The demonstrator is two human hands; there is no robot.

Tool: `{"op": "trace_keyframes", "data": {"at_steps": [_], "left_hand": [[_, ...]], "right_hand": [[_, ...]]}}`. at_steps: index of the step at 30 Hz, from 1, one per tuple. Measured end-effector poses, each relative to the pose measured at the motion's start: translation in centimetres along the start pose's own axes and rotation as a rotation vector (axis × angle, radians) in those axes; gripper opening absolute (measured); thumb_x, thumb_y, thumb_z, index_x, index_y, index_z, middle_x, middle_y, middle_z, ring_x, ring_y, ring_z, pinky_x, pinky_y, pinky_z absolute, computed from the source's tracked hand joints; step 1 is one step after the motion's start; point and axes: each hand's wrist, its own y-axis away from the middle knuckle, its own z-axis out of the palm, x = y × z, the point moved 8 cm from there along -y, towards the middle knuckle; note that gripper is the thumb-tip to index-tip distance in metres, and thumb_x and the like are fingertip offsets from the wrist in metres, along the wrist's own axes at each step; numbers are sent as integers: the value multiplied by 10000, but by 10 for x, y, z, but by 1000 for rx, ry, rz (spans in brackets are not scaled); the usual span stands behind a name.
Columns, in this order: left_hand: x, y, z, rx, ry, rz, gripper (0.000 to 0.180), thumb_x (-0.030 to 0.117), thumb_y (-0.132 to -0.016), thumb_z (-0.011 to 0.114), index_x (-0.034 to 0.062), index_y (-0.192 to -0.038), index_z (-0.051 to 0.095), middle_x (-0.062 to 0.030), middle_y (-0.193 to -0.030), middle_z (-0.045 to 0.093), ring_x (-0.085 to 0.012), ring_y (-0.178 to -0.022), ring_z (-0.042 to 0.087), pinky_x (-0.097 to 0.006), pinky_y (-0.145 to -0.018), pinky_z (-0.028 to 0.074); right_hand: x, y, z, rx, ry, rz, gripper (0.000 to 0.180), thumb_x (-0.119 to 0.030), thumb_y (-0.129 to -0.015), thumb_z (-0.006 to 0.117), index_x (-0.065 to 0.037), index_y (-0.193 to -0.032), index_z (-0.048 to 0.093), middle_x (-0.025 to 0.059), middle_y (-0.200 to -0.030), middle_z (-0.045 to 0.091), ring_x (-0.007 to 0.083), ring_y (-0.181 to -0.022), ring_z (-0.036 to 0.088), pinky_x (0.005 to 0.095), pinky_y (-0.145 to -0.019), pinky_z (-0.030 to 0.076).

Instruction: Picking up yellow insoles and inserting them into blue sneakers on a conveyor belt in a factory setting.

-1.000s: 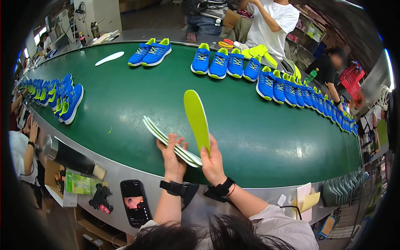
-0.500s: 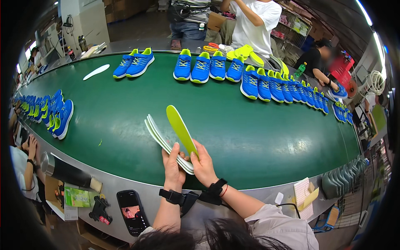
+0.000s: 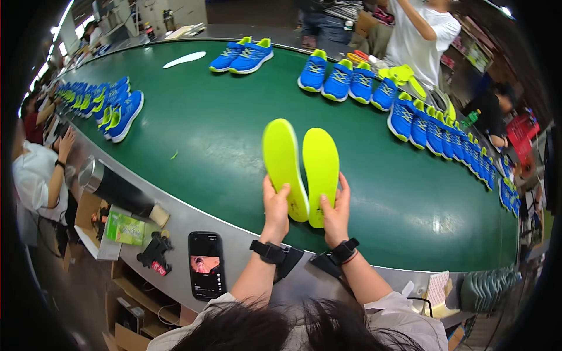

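My left hand (image 3: 275, 209) grips the lower part of a yellow-green insole (image 3: 282, 158) with a white edge, thumb on top. How many lie stacked beneath it is hidden. Beside it, a second yellow-green insole (image 3: 321, 169) is pinched at its side and heel by my right hand (image 3: 337, 215). The two insoles stand side by side, toes away from me, a narrow gap between them, over the green work surface (image 3: 222, 152). Faint dark marks show near both heels. Black straps circle both my wrists.
Blue shoes (image 3: 252, 57) with yellow-green linings line the far edge; another row of shoes (image 3: 126, 117) is at left. A white insole (image 3: 184, 59) lies far left. On the near ledge are a phone (image 3: 206, 266), a dark bottle (image 3: 120, 187) and a green packet (image 3: 124, 228). Co-workers are nearby.
My hands have drawn apart, and the insoles have turned from edge-on to show their yellow-green faces. The whole view has shifted, with the shoes now farther right in it.
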Motion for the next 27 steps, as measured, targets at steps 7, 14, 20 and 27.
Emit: {"op": "trace_keyframes", "data": {"at_steps": [7,14,20,27], "left_hand": [[3,3,-5,-40,-48,-100,304,19,-902,555,-14,-1201,511,-87,-1116,616,-168,-991,601,-308,-879,476],[-28,14,16,-180,-24,-207,365,35,-927,535,22,-1280,444,-92,-1239,535,-166,-1127,525,-329,-962,435],[-21,11,12,-76,49,-117,298,68,-972,488,72,-1248,374,-92,-1205,519,-186,-1123,518,-338,-961,430],[2,9,9,-9,64,32,272,72,-982,475,47,-1239,391,-84,-1191,532,-169,-1087,536,-329,-942,442]], "right_hand": [[19,-1,-1,38,-70,65,436,-26,-936,534,7,-1331,353,122,-1213,577,178,-1123,547,311,-962,420],[15,6,-3,8,-135,145,393,-63,-968,504,-15,-1329,358,137,-1215,574,184,-1096,566,319,-931,455],[8,9,10,-163,-45,128,521,-75,-944,537,-32,-1407,300,123,-1332,477,202,-1233,462,331,-1031,373],[33,7,12,-222,58,262,520,-203,-954,566,-29,-1388,338,109,-1330,461,198,-1213,449,324,-1002,384]]}}
